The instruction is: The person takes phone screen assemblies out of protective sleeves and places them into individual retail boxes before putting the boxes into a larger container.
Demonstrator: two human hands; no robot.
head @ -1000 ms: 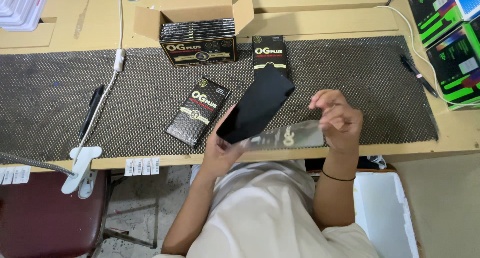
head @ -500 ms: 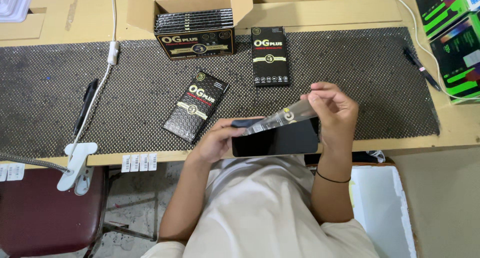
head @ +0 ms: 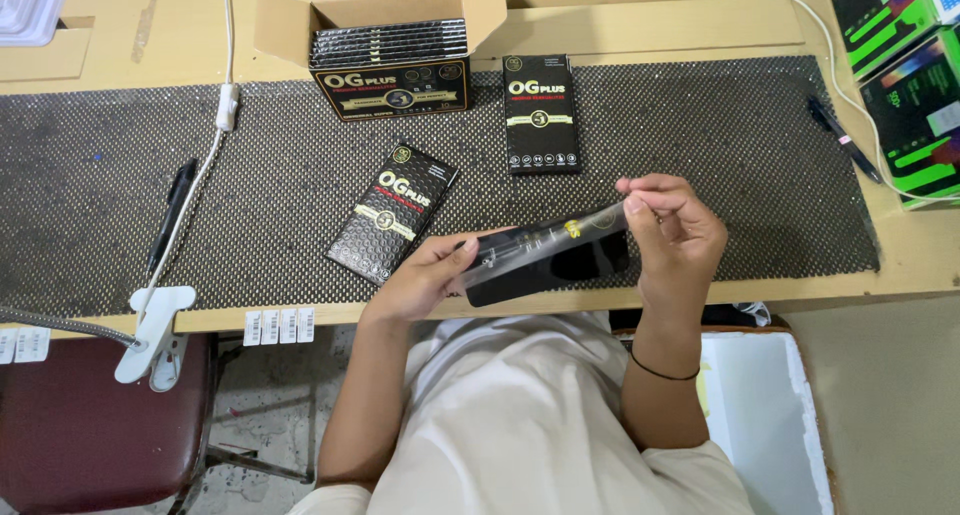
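Note:
My left hand [head: 425, 275] grips the left end of a black glass panel [head: 560, 267] held flat just above the table's front edge. My right hand [head: 672, 230] pinches the right end of a clear plastic sleeve [head: 548, 237] that lies along the top of the panel. Both hands hover over the dark mesh mat [head: 250, 195]. A slim black packet [head: 392, 211] lies tilted on the mat just left of my left hand. Another black packet [head: 541, 114] lies upright farther back.
An open cardboard box [head: 390, 45] holding several black packets stands at the back. A pen [head: 172, 215] and a white cable with clamp [head: 150, 327] lie at left, another pen [head: 842, 137] at right. Green boxes [head: 905, 65] at far right. A dark red chair [head: 90, 425] below left.
The panel went from tilted upright to lying flat and low near the table edge. My right hand brought the clear sleeve over the panel's top. The view shifted slightly.

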